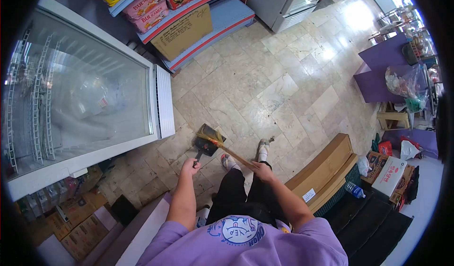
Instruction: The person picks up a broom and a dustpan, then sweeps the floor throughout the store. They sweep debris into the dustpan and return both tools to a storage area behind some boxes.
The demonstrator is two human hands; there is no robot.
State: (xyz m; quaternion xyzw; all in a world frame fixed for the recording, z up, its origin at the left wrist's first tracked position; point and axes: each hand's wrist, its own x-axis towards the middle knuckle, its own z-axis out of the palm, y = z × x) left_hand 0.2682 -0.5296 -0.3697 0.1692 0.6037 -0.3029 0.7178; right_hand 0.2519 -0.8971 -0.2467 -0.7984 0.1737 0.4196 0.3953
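Note:
My left hand is wrapped round the short handle of a dark dustpan, which is held low over the tiled floor just ahead of my feet. My right hand grips the wooden stick of a broom. The broom's yellowish bristles lie over the dustpan's pan, so part of the pan is hidden beneath them. A small dark bit of debris is on the floor beside my right shoe.
A glass-door fridge stands on the left. Shelves with noodle packs and a cardboard box are ahead. Long cardboard boxes lie on the right, near a water bottle. Tiled floor stretches forward between them.

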